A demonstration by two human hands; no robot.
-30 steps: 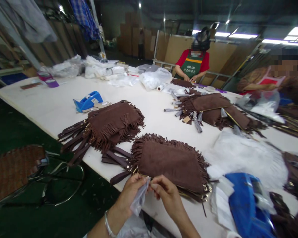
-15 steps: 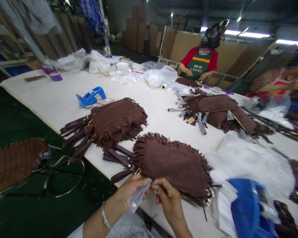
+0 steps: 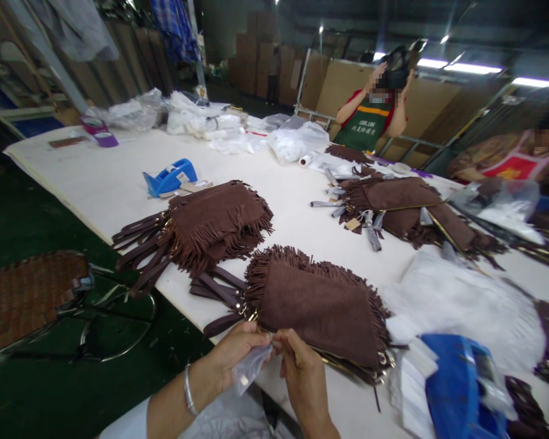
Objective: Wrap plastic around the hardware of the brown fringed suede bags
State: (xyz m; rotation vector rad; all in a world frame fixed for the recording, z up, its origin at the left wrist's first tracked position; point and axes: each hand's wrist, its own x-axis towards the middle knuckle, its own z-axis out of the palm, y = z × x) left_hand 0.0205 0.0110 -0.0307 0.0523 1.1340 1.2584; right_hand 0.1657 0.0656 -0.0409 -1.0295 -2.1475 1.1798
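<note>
My left hand [image 3: 235, 353] and my right hand [image 3: 299, 369] meet at the near table edge, both pinched on a small clear plastic bag [image 3: 249, 369] that hangs between them. A bracelet sits on my left wrist. Just beyond my fingers lies a brown fringed suede bag [image 3: 318, 308] with gold hardware and dark straps. A second pile of the same brown fringed bags [image 3: 210, 225] lies to its left, straps hanging over the edge.
A long white table [image 3: 96, 183] carries a blue tape dispenser [image 3: 169, 177], more fringed bags [image 3: 402, 204], white wrapping [image 3: 462, 299] and a blue object [image 3: 462, 384]. Two people stand at the far side. A woven stool [image 3: 27, 299] stands left.
My hands have drawn slightly closer together on the plastic bag. The far person in the green apron has raised both arms to the head. The view has shifted a little.
</note>
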